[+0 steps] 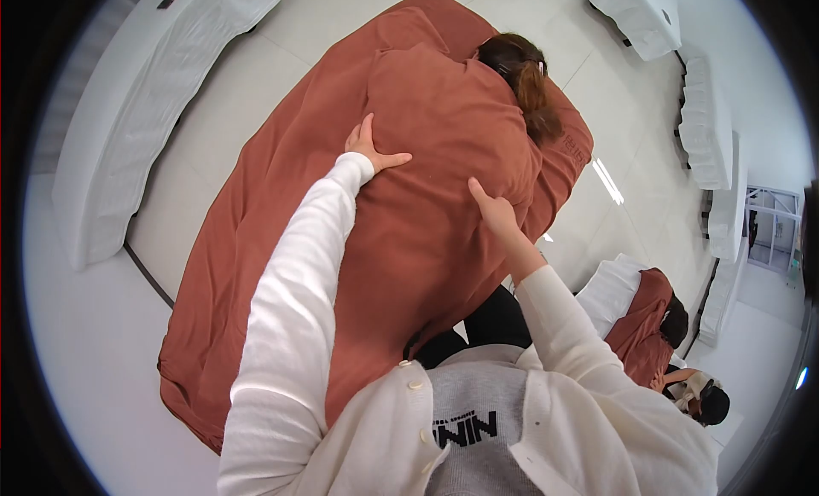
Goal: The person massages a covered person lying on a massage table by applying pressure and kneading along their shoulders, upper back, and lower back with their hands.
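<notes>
A person lies under a reddish-brown cover (409,232), with dark hair (519,74) showing at the upper right. My left hand (372,148) rests on the cover over the person's back, its thumb and fingers spread apart. To the right, my right hand (493,204) presses on the cover near the person's side. Its thumb is stretched out, and the other fingers are hidden from view. The fabric is creased between and around both hands.
White-covered beds stand at the upper left (153,112) and along the right (706,121). At the lower right, a co-worker (704,394) touches another person under a similar reddish-brown cover (638,330). Pale tiled floor (636,138) surrounds the bed.
</notes>
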A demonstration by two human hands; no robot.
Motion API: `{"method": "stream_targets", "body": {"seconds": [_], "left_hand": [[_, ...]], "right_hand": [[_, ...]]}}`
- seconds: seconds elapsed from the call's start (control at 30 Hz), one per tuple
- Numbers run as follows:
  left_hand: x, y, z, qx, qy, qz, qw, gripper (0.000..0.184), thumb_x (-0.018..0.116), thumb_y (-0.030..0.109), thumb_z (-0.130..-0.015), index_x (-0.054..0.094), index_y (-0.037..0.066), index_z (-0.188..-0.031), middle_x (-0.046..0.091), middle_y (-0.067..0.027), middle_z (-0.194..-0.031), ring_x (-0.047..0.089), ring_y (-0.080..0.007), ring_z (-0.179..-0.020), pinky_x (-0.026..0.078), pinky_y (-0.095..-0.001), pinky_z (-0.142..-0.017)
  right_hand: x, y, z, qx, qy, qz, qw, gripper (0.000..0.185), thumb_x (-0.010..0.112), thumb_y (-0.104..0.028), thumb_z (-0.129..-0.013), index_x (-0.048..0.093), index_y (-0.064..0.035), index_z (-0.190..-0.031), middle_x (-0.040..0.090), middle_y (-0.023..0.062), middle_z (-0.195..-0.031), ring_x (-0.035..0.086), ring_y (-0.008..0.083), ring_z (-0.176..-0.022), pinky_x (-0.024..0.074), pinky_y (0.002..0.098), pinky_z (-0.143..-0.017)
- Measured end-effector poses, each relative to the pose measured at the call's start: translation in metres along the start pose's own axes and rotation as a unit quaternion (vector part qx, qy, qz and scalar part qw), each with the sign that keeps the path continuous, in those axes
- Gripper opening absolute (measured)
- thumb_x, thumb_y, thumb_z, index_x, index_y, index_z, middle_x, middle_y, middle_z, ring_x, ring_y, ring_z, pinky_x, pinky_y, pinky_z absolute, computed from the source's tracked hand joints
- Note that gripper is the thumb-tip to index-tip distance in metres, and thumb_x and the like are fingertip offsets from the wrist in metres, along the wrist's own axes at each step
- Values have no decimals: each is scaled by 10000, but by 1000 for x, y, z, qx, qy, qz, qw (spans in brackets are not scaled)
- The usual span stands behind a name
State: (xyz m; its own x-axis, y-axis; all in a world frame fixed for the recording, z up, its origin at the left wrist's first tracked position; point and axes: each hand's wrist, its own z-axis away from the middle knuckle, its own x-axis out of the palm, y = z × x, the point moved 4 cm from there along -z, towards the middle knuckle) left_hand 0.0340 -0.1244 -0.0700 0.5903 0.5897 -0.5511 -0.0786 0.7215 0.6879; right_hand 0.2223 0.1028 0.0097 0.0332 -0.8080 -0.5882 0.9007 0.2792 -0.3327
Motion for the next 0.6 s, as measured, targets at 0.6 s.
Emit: {"method": "stream_targets", "body": {"seconds": [0.6], "left_hand": [[-5,27,12,-83,14,-34,996,1224,788,656,-615,105,258,-1550,168,-135,-1599,133,-306,-1482,124,-559,-1174]], "right_hand": [[25,-26,-18,73,-72,-217,971,1001,676,-585,-831,266,73,-1464,239,202,-1545,344,398,-1376,496,578,-943]]}}
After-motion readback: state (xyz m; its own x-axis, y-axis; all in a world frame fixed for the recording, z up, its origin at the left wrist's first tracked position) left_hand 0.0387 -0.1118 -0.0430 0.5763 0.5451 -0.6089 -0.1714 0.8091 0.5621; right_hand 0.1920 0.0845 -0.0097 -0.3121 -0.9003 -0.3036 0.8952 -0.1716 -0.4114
